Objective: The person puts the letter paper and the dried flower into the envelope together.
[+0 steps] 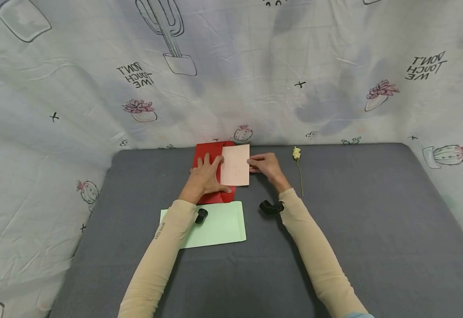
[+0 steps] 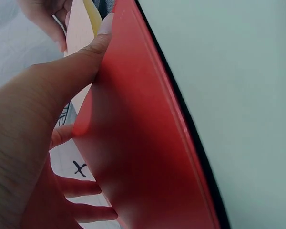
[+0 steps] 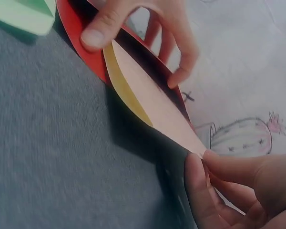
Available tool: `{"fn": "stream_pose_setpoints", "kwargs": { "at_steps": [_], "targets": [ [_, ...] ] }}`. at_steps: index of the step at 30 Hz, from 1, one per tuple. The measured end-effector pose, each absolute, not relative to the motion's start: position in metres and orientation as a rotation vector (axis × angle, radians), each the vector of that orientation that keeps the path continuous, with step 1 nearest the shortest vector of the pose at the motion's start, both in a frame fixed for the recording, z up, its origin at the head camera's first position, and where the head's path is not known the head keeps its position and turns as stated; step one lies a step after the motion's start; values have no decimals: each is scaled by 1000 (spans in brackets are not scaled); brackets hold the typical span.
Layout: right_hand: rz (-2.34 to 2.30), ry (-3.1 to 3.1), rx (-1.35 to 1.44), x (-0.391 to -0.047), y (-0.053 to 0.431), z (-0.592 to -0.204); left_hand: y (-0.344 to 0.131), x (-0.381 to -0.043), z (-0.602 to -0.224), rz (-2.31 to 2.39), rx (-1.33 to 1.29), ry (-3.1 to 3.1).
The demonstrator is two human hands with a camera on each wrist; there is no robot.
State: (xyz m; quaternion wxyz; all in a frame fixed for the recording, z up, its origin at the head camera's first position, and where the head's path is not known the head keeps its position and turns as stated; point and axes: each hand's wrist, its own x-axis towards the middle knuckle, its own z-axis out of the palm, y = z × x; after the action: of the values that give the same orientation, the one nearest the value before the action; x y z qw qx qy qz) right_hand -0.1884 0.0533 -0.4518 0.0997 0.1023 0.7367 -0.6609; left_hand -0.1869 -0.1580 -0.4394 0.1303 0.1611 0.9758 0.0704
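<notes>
My left hand (image 1: 206,176) spreads across a red envelope (image 1: 207,152), its thumb at the near edge and fingers towards the far edge. The envelope bows between them, its mouth gaping in the right wrist view. A pale pink folded card (image 1: 235,165) has its left part in that mouth; a yellow layer (image 3: 126,93) shows along the card's near edge. At the card's right edge, my right hand (image 1: 266,167) pinches it between thumb and fingers. Beneath my left forearm lies a light green envelope (image 1: 219,225), just in front of the red one.
A dried yellow flower (image 1: 296,153) on a thin stem lies to the right of my right hand. The grey tabletop (image 1: 354,229) runs back to a white cloth (image 1: 255,79) printed with cacti. Black wrist cameras (image 1: 271,207) sit by both sleeves.
</notes>
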Motion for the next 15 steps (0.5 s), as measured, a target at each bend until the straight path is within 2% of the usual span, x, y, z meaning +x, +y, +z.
{"fn": "stream_pose_setpoints", "kwargs": {
  "at_steps": [8, 15],
  "targets": [
    [-1875, 2610, 220, -213, 35, -509, -160, -186, -442, 194, 469, 2853],
    [-1795, 2660, 194, -186, 10, -466, -161, -184, -443, 200, 494, 2869]
  ]
}}
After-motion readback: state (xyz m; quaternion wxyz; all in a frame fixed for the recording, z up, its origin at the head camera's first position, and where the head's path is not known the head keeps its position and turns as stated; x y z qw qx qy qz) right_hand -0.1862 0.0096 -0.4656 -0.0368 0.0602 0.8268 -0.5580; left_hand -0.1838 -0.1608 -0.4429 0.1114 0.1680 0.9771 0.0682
